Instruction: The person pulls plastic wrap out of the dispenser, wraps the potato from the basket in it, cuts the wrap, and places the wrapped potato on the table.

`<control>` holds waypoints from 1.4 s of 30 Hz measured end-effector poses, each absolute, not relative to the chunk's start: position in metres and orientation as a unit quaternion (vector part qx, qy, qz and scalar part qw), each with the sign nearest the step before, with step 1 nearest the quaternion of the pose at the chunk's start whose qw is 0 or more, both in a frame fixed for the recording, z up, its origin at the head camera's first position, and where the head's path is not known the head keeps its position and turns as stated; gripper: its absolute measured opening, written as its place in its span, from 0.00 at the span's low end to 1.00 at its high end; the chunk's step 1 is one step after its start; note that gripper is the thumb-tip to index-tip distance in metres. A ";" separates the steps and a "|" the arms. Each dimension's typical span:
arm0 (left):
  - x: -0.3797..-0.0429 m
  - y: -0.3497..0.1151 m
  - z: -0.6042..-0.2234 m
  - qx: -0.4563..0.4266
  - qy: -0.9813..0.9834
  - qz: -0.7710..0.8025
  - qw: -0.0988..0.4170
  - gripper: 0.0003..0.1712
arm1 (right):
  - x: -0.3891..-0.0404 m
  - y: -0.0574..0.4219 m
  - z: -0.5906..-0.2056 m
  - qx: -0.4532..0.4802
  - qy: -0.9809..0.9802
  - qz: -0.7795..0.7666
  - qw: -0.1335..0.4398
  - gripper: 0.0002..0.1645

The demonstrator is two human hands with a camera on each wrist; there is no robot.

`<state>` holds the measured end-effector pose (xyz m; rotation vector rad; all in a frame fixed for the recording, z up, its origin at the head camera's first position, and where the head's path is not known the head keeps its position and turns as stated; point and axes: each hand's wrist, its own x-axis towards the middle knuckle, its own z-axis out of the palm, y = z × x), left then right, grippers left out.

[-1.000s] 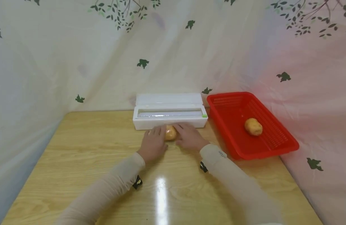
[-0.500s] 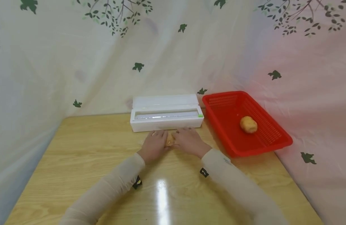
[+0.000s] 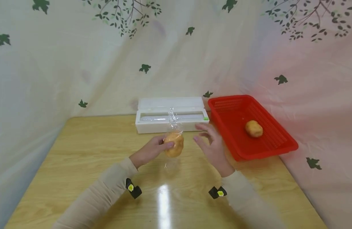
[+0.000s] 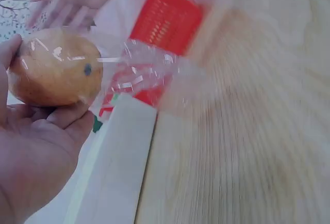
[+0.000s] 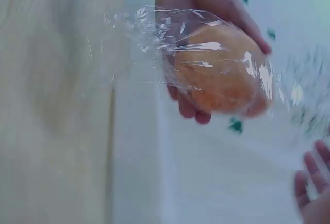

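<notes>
My left hand (image 3: 150, 150) grips a potato (image 3: 177, 147) in front of the white box, thumb on the near side. Clear cling film (image 3: 173, 119) surrounds the potato, and loose ends of it stick out above and below. In the left wrist view the potato (image 4: 56, 74) lies between thumb and fingers, with the crumpled film tail (image 4: 149, 72) trailing off one side. The right wrist view shows the film stretched shiny over the potato (image 5: 216, 69). My right hand (image 3: 213, 148) is apart from it on the right, holding nothing, its fingers loosely bent.
Behind the hands stands a white cling film box (image 3: 170, 128), lid raised, with a film roll (image 3: 155, 118) inside. To the right a red plastic basket (image 3: 238, 154) holds another potato (image 3: 254, 128). A patterned curtain (image 3: 107, 73) hangs behind the wooden table (image 3: 87, 143).
Both hands were together around the potato at the front of the box. The left hand has raised the wrapped potato towards me, and the right hand has let go and moved right.
</notes>
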<state>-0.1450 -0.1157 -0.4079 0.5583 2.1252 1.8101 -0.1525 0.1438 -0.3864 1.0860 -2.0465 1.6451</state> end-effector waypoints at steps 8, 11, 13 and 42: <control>-0.124 -0.112 -0.399 0.250 0.657 0.679 0.214 0.34 | -0.137 0.114 -0.362 0.605 -0.686 0.275 0.295 0.37; -0.122 -0.114 -0.395 0.269 0.668 0.658 0.220 0.39 | -0.140 0.117 -0.365 0.594 -0.727 0.280 0.200 0.42; -0.122 -0.114 -0.394 0.281 0.681 0.638 0.223 0.41 | -0.143 0.119 -0.369 0.582 -0.732 0.328 0.135 0.39; -0.096 -0.083 -0.411 0.190 0.879 0.437 0.029 0.33 | -0.132 0.129 -0.385 0.345 -0.838 0.422 0.010 0.35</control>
